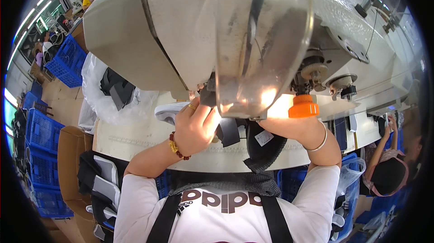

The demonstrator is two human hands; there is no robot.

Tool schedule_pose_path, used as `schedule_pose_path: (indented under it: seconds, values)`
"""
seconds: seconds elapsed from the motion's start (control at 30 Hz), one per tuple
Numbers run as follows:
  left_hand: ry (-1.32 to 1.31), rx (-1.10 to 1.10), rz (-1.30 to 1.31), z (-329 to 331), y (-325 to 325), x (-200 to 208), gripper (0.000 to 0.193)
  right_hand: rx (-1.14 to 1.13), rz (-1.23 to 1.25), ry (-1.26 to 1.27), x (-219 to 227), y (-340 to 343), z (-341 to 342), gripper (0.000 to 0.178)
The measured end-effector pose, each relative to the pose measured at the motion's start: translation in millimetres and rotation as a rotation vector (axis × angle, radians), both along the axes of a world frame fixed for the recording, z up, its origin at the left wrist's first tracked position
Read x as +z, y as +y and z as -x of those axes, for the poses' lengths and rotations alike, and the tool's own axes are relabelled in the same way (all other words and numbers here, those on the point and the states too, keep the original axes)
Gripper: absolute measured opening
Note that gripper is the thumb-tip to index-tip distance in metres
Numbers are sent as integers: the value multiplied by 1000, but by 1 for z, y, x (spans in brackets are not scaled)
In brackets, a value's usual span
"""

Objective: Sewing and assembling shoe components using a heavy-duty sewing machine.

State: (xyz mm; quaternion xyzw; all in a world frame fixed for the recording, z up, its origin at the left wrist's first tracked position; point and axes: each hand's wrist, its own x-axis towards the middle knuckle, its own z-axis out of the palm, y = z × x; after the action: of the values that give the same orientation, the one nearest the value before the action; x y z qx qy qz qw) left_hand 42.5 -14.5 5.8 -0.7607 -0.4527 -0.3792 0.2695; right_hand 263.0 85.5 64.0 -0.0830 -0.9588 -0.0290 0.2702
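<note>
Under the head of a large sewing machine (172, 21), my left hand (194, 125) is closed, its bent fingers pressed on a dark fabric piece (208, 96) by the needle area. My right hand reaches in from the right beneath the clear plastic guard (262, 39); its fingers are hidden by guard and glare. Between my forearms a black shoe upper (266, 152) with a white label hangs over the table's front edge. A black flap (229, 132) lies next to my left hand. Just left of that hand rests a grey-white shoe-shaped piece (169, 112).
An orange knob (303, 106) sits low on the machine, right of the guard. A clear plastic bag (106, 102) with black pieces lies at the table's left. Beside me stand a cardboard box (70, 170) and stacked blue crates (43, 139). Another person (386, 175) works at far right.
</note>
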Motion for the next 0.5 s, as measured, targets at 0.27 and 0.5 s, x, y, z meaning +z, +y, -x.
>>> schedule_pose_path:
  seconds: [0.27,0.5]
  values:
    - [-1219,-313,330,17,-6,-24,2,-215,34,-161,14,-92,1,67]
    - [-1196,-258,840,0,-13,-29,7,-467,-355,-305,8,-72,0,61]
